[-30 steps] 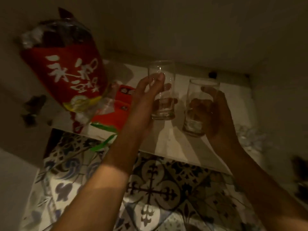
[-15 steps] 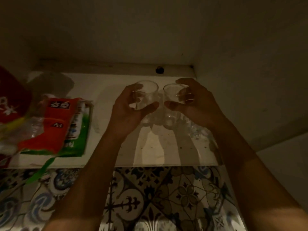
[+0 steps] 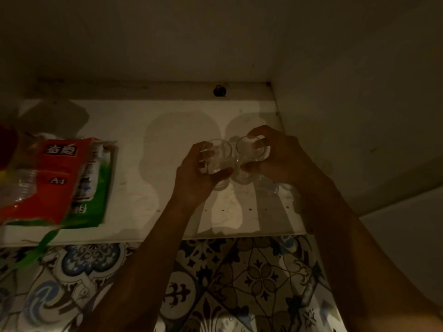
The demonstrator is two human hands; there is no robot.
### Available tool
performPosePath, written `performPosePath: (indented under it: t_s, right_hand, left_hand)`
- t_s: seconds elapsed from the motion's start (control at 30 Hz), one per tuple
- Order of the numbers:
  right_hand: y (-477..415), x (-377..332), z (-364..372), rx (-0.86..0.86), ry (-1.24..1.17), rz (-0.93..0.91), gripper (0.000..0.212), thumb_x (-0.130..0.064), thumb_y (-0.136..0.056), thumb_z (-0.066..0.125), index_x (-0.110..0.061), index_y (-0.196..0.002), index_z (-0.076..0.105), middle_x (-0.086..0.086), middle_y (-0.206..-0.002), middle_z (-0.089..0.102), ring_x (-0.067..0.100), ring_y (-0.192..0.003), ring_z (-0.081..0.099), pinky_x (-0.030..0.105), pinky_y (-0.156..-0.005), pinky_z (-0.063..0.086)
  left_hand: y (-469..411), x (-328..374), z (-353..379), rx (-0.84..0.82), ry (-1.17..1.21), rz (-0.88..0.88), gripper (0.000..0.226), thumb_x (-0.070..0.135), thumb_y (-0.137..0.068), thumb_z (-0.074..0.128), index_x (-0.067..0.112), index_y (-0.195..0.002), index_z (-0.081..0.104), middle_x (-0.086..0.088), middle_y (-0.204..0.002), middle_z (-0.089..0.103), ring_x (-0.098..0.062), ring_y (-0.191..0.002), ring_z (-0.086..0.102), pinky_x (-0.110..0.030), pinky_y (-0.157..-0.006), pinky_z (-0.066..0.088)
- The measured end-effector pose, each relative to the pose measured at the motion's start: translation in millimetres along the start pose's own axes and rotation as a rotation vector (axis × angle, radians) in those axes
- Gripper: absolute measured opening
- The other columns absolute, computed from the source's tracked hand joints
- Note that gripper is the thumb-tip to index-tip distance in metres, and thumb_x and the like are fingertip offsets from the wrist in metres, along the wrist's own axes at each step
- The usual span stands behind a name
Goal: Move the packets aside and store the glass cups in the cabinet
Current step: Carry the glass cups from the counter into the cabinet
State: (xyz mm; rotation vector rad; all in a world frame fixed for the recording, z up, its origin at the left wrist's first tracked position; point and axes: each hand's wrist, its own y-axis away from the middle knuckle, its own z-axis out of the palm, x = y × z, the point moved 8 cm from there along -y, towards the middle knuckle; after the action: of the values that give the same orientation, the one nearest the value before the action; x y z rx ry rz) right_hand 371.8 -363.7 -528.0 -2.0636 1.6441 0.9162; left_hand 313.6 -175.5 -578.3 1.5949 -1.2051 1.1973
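Two clear glass cups stand side by side on the white cabinet shelf, touching or nearly so. My left hand wraps the left glass cup. My right hand wraps the right glass cup. Both cups are upright, seen from above, with their bases at the shelf surface. A red and green packet lies flat on the shelf's left side, well apart from the cups. A larger red packet shows only at the left frame edge.
The cabinet's back wall has a small dark knob or hole. The right cabinet wall stands close beside my right hand. Patterned blue and white floor tiles lie below the shelf's front edge. The scene is dim.
The cups have come down from mid-air onto the shelf and closer together. They then shifted a little to the right, toward the cabinet wall. My view dropped, so the big red packet left the frame.
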Motion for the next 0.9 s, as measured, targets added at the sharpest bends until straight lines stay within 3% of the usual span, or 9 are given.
performPosePath:
  t_s: [0.13,0.27,0.4,0.5,0.57,0.63,0.7,0.83,0.9]
  right_hand:
    - [-2.7,20.3,1.7,-0.007,0.014,0.040,0.069,-0.042,-0.060,0.095,-0.038,-0.118,0.059,-0.010,-0.113,0.070,0.021,-0.112,0.066,0.046,-0.107,0.048]
    - [-3.6,30.9,5.1,-0.043,-0.004,0.070,0.066,-0.037,-0.060,0.097,-0.039,-0.112,0.058,-0.017,-0.108,0.066,0.017,-0.111,0.066,0.047,-0.112,0.044]
    - [-2.8,35.2,9.0,-0.063,-0.047,0.079,0.066,-0.024,-0.062,0.097,-0.028,-0.117,0.061,-0.009,-0.109,0.067,0.014,-0.106,0.065,0.016,-0.083,0.051]
    - [-2.4,36.3,12.1,-0.066,-0.060,0.076,0.067,-0.022,-0.063,0.097,-0.027,-0.120,0.061,-0.009,-0.109,0.065,0.018,-0.107,0.066,0.022,-0.081,0.056]
    - [-2.9,35.8,12.7,-0.063,-0.039,0.071,0.068,-0.025,-0.062,0.097,-0.029,-0.119,0.061,-0.012,-0.108,0.066,0.017,-0.106,0.067,0.031,-0.086,0.058]
    - [-2.9,37.2,12.4,-0.055,-0.045,0.076,0.067,-0.026,-0.062,0.097,-0.031,-0.118,0.061,-0.018,-0.101,0.065,0.014,-0.104,0.066,0.026,-0.083,0.057]
    - [-2.0,38.3,11.5,-0.053,-0.052,0.082,0.067,-0.024,-0.063,0.097,-0.031,-0.119,0.061,-0.023,-0.096,0.061,0.013,-0.102,0.066,0.024,-0.081,0.056]
    - [-0.2,40.3,13.0,-0.095,-0.087,0.121,0.068,-0.020,-0.068,0.094,-0.033,-0.124,0.058,-0.012,-0.113,0.062,0.014,-0.100,0.064,0.012,-0.064,0.050]
    - [0.3,40.5,14.2,-0.103,-0.111,0.136,0.070,-0.019,-0.068,0.094,-0.034,-0.126,0.058,-0.010,-0.118,0.061,0.015,-0.102,0.065,0.010,-0.063,0.051]
  left_hand:
    - [0.1,-12.1,15.4,-0.040,0.010,-0.049,0.070,0.022,-0.074,0.089,0.023,-0.135,0.055,0.011,-0.121,0.062,-0.011,-0.111,0.062,-0.034,-0.097,0.054]
    - [1.0,-13.3,25.4,-0.025,0.038,-0.081,0.070,0.020,-0.062,0.095,0.024,-0.122,0.058,0.010,-0.117,0.064,-0.025,-0.115,0.064,-0.051,-0.099,0.055]
    - [0.0,-15.1,32.9,-0.043,0.012,-0.067,0.075,0.033,-0.057,0.093,0.028,-0.123,0.059,0.015,-0.116,0.064,-0.020,-0.113,0.065,-0.048,-0.097,0.057]
    - [-1.4,-21.0,32.9,-0.065,-0.016,-0.048,0.069,0.016,-0.075,0.088,0.023,-0.136,0.055,0.009,-0.127,0.062,-0.013,-0.118,0.061,-0.033,-0.099,0.053]
    - [-2.5,-22.7,33.0,-0.074,-0.003,-0.076,0.065,0.010,-0.075,0.087,0.023,-0.131,0.057,0.004,-0.129,0.061,-0.020,-0.123,0.060,-0.037,-0.100,0.053]
    - [-4.3,-25.4,29.6,-0.025,-0.049,-0.070,0.067,0.016,-0.065,0.090,0.029,-0.123,0.059,0.006,-0.124,0.062,-0.028,-0.122,0.061,-0.046,-0.096,0.056]
    - [-4.6,-24.4,34.2,-0.046,-0.048,-0.056,0.070,0.018,-0.069,0.091,0.025,-0.130,0.058,0.007,-0.125,0.063,-0.020,-0.118,0.063,-0.038,-0.095,0.055]
    - [-4.3,-24.8,35.8,-0.079,-0.057,-0.022,0.074,0.015,-0.079,0.086,0.021,-0.143,0.049,0.002,-0.138,0.060,-0.016,-0.124,0.060,-0.038,-0.103,0.052]
    - [-3.0,-24.0,37.3,-0.094,-0.076,-0.043,0.078,0.018,-0.075,0.088,0.020,-0.143,0.049,0.005,-0.134,0.061,-0.018,-0.123,0.060,-0.040,-0.103,0.053]
